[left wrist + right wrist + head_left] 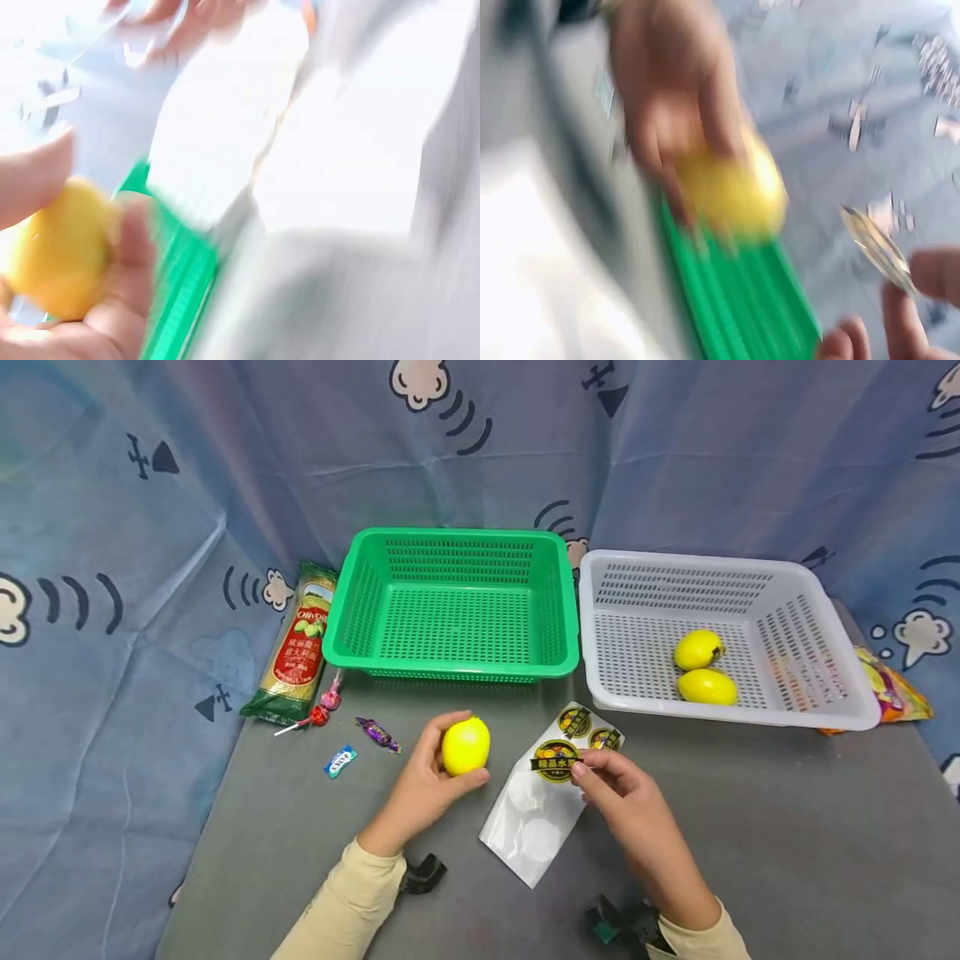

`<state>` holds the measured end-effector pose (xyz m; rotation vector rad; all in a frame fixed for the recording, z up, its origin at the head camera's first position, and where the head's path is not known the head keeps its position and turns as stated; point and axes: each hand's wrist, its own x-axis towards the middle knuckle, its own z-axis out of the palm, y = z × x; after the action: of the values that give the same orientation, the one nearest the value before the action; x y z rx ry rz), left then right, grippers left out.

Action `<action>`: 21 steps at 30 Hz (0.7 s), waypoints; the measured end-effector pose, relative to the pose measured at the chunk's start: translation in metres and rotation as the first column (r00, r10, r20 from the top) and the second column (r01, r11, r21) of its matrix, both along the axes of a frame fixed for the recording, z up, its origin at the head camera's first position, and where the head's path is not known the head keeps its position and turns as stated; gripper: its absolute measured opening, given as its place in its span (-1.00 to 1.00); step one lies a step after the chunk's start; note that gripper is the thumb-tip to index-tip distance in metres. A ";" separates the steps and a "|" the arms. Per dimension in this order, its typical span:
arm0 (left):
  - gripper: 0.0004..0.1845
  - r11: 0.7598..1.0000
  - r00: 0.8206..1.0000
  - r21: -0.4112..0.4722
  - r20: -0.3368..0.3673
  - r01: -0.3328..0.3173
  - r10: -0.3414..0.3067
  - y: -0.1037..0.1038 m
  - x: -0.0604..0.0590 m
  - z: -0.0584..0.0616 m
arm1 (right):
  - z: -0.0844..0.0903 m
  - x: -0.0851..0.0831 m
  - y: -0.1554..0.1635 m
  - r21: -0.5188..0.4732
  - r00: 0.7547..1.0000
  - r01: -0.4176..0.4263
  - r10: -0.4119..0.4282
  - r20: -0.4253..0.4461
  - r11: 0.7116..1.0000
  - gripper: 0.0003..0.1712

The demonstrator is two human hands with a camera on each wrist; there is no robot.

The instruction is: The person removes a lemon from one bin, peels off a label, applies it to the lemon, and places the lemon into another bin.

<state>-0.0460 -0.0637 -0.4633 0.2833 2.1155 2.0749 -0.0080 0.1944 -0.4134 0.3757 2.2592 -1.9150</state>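
Note:
In the head view my left hand grips a yellow lemon, fingers behind it and thumb at its lower side. My right hand pinches a round black-and-gold sticker by its right edge, between thumb and fingertip. That sticker overlaps a white sticker sheet lying on the table; other stickers of the same kind sit at the sheet's far end, and pale round spots show on its nearer part. The right wrist view catches the pinched sticker almost edge-on, apart from the lemon.
Behind the hands stand a green basket and, to its right, a white basket with two lemons inside. At left lie a pasta packet, lollipops and wrapped candies. A colourful bag pokes out far right.

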 end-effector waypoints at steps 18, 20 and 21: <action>-0.62 0.833 0.999 0.553 -0.044 0.013 0.013 0.059 0.021 0.006 | 0.003 -0.005 -0.046 -0.199 0.987 0.085 -0.111 -0.120 0.976 -0.89; -0.63 0.817 1.000 0.576 -0.025 0.004 0.013 0.061 0.022 0.008 | 0.004 -0.005 -0.046 -0.209 0.982 0.079 -0.112 -0.150 0.975 -0.86; -0.63 0.814 1.000 0.581 -0.016 -0.003 0.016 0.062 0.022 0.009 | 0.004 -0.005 -0.046 -0.212 0.981 0.074 -0.110 -0.162 0.975 -0.84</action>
<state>-0.0240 -0.0020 -0.4539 0.3650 1.4222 2.6891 -0.0135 0.1483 -0.4094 0.3015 2.1493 -2.2853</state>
